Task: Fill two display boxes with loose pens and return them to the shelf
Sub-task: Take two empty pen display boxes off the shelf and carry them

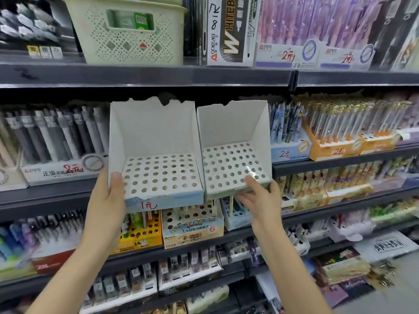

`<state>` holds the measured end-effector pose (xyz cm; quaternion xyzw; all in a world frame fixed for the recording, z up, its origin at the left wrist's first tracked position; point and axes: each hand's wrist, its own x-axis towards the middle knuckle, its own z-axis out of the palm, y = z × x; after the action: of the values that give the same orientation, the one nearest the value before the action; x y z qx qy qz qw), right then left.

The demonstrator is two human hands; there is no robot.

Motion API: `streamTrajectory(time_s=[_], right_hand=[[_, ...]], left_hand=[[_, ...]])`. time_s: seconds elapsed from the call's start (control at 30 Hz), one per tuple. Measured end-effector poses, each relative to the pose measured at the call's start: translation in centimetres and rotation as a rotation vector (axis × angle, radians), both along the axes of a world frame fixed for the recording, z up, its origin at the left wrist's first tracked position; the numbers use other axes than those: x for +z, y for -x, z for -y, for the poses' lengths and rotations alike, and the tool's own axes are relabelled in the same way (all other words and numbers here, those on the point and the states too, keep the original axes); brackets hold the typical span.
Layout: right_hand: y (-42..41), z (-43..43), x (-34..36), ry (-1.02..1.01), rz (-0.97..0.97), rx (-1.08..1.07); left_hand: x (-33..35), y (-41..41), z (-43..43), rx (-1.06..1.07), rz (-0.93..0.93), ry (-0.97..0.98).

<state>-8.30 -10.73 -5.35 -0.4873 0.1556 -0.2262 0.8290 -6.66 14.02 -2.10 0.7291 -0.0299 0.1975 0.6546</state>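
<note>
Ana: Well, you have the left white card box with round holes in its floor [156,137] and the right white card box with the same holes [235,132] side by side, touching, in front of the dark grey metal shelf [45,198].

Ben: Yes. Your left hand [106,200] grips the near left corner of the left white card box. Your thumb lies inside on the holed floor. Your other fingers are hidden under it.

Ana: Your right hand [260,196] holds the near right corner of the right white card box. The thumb is on top and the fingers curl below.

Ben: The tall back walls are far from you, and the low fronts are near. I cannot tell if the far ends rest on the shelf.

Ana: Grey pens [56,137] stand in a box to the left. Clear pens with orange ends [340,123] stand to the right. A pale green plastic basket [127,44] sits on the top shelf.
</note>
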Motion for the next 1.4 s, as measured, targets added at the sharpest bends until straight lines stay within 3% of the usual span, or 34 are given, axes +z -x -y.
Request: streamTrajectory(time_s=[0.17, 0.4, 0.67, 0.97, 1.4], right_hand=[[4.7, 2.5, -2.9, -0.12, 0.005, -0.148], [12.9, 8.4, -7.5, -0.256, -0.076, -0.481], [20.4, 18.8, -11.2, -0.244, -0.189, -0.72], [27.4, 36.3, -16.6, -0.293, -0.324, -0.88], [30.6, 59.6, -20.2, -0.37, -0.357, -1.04]], left_hand=[[-0.6, 2.3, 2.4, -0.039, 0.087, -0.159], [-3.3, 3.6, 10.4, -0.358, 0.2, -0.281], [-6.4, 3.9, 25.4, -0.687, 0.239, -0.379], [-11.4, 6.2, 46.7, -0.983, -0.223, -0.172], [-15.0, 6.8, 75.6, -1.137, -0.432, -0.154]])
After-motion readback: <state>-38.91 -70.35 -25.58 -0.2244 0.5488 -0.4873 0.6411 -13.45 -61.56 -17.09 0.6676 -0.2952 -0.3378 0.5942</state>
